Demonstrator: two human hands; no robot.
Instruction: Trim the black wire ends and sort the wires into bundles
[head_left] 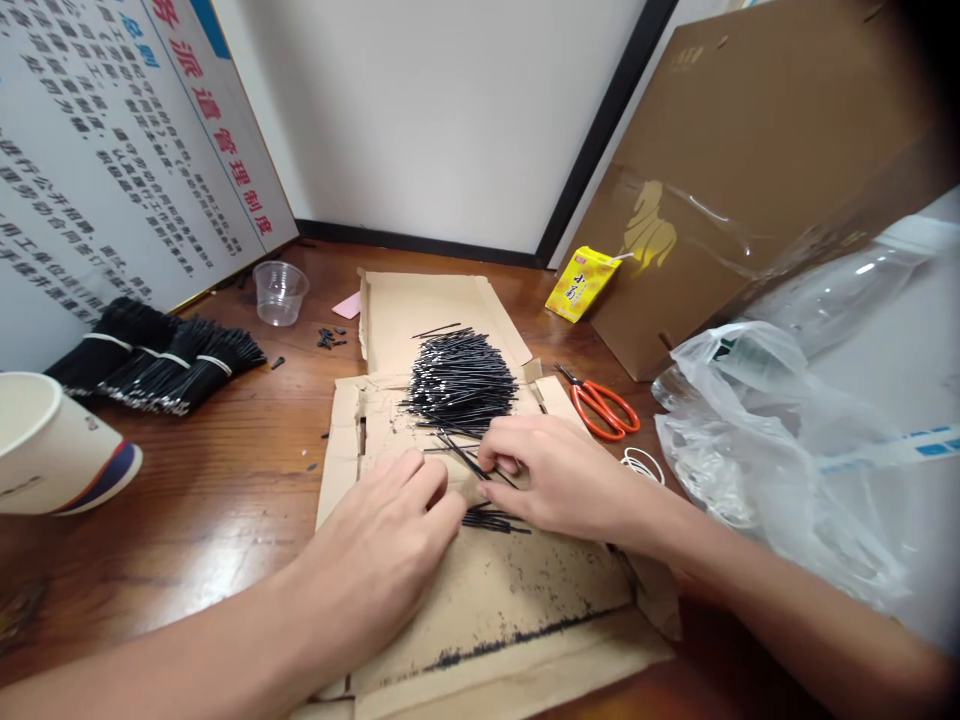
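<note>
Black sticks (466, 458) between left hand (386, 545), right hand (559, 478)

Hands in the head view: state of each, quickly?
Left hand: curled on the cardboard; whether it grips anything cannot be told.
Right hand: closed, pinching a few thin black sticks.

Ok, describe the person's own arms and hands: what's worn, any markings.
Both are bare. The left hand and right hand wear no gloves, and no rings show on the fingers in view. The left forearm and right forearm have no sleeves as far as the picture's edge. No watch, bracelet or marking shows at either wrist.
</note>
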